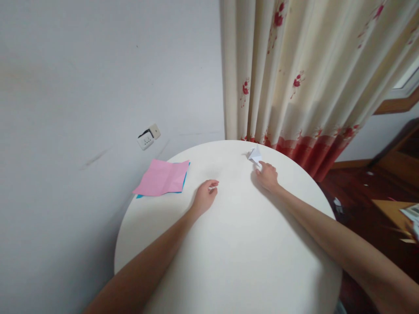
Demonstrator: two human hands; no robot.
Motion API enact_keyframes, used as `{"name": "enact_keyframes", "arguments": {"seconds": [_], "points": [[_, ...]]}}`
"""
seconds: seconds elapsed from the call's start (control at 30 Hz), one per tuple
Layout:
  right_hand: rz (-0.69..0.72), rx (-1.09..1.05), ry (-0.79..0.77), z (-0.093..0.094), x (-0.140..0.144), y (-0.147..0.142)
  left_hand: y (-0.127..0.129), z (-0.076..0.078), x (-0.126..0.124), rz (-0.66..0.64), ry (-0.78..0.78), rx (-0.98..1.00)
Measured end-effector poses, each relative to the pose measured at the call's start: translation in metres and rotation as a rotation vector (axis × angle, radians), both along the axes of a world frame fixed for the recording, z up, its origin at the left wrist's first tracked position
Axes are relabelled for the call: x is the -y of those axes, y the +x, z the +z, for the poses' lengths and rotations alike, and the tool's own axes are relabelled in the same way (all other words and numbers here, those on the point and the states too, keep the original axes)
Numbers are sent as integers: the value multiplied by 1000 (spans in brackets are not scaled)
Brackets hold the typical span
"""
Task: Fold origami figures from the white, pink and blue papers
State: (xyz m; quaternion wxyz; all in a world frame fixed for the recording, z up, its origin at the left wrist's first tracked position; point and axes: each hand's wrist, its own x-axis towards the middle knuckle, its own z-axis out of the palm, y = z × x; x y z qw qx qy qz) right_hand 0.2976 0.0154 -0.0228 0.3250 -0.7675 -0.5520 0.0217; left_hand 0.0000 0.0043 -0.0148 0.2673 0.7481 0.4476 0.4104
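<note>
Forearms; origami (seemingly) against right grip

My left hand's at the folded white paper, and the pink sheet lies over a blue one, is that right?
Not quite: the head view shows your right hand, not your left hand, at the folded white paper. The pink sheet does lie over a blue sheet.

Running off a single head cam here. Looks forward and down from the person's own head, right over a round white table. Sits close enough to get the left hand and right hand near mid-frame, but goes wide: catches pale wall at left, curtain upper right, even some dark floor.
</note>
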Motion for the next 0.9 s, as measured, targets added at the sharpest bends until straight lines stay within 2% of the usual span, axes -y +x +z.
{"name": "enact_keyframes", "arguments": {"seconds": [0.1, 0.2, 0.43, 0.63, 0.77, 0.9], "points": [[58, 16, 6, 1, 2, -17, -1, -1, 0, -5, 10, -19], [44, 22, -18, 2, -4, -19, -2, -2, -1, -13, 22, -28], [-20, 99, -28, -3, -21, 14, -2, -1, -1, -24, 35, -71], [-75, 116, 10, 0, -18, 35, -2, 1, -1, -29, 55, -111], [-41, 118, 101, 5, -9, 25, -3, 0, 0, -31, 62, -128], [67, 60, 25, 6, 8, -7, -3, 0, 0, -41, 93, -182]]}}
